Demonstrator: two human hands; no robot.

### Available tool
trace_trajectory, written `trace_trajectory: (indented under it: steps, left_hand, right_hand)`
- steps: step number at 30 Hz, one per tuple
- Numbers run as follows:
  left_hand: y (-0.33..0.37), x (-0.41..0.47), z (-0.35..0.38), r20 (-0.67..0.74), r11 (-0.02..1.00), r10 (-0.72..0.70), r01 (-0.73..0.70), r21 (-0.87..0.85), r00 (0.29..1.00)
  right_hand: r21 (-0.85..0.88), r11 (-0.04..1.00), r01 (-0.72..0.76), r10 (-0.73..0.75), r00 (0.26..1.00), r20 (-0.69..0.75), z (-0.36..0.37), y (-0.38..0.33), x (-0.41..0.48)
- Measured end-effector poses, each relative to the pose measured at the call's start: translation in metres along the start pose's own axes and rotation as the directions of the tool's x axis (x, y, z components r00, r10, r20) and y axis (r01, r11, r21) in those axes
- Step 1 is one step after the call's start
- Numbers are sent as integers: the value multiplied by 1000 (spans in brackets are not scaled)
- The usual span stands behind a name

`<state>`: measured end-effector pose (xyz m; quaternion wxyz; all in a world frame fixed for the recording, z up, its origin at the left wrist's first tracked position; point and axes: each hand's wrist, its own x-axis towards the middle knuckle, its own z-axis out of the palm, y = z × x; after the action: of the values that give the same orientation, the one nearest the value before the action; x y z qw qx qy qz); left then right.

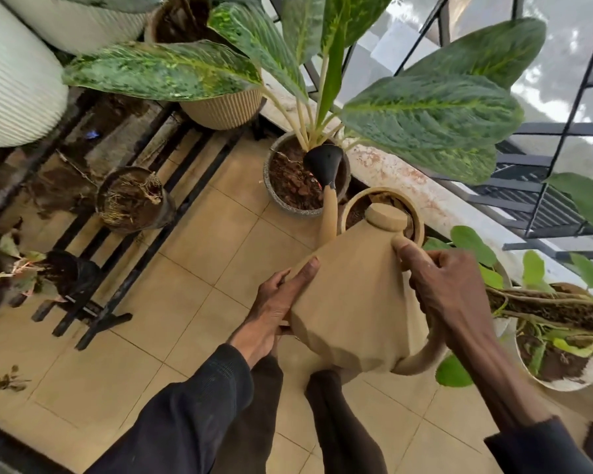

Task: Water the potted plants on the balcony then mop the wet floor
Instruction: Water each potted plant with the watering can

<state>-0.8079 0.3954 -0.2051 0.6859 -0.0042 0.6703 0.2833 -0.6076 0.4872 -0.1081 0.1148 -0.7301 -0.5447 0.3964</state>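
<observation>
Watering stage in hand; no mop in view. The watering can (353, 302) is held in the air in front of the person, tipped forward, so that its long spout reaches up and away to the grey pot (271, 186); the black rose head (324, 162) hangs directly over the soil, close to the stems of the broad-leaved plant (432, 111), judged so placed to deliver water at the roots and not onto the tiled floor (185, 302). The right hand (442, 285) is wrapped round the upper part of the looped handle (421, 360), thumb laid on top, taking the weight and setting the tilt; the left hand (274, 309) lies against the can's flank, fingers straight and spread, thumb along the upper face, judged to steady the body and govern the pour. Whether water is flowing cannot be told. A tan pot (353, 200) stands just beside the grey one, partly behind the can; a trailing plant's white pot (541, 381) sits to the right; both are judged next in line.
</observation>
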Motion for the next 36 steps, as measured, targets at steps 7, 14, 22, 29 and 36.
trace_trajectory:
  steps: [7,14,22,29,36]
  left_hand:
    - [15,-14,0,-11,999,-42,41,-31,999]
    - [28,-28,9,-49,997,-54,52,-49,997]
    - [36,-40,16,-56,996,-65,61,-59,996]
    - [36,-39,25,-63,996,-68,64,-66,996]
    - [38,-37,26,-74,993,-80,73,-87,994]
  right_hand:
    - [-117,993,18,-14,999,34,-5,-21,17]
    - [-147,989,-4,16,997,75,-13,-32,25]
    - [-145,989,-22,41,991,127,-22,-40,27]
    - [-148,989,-24,42,992,118,-31,-38,29]
    - [-163,987,-13,34,991,126,-30,-35,36]
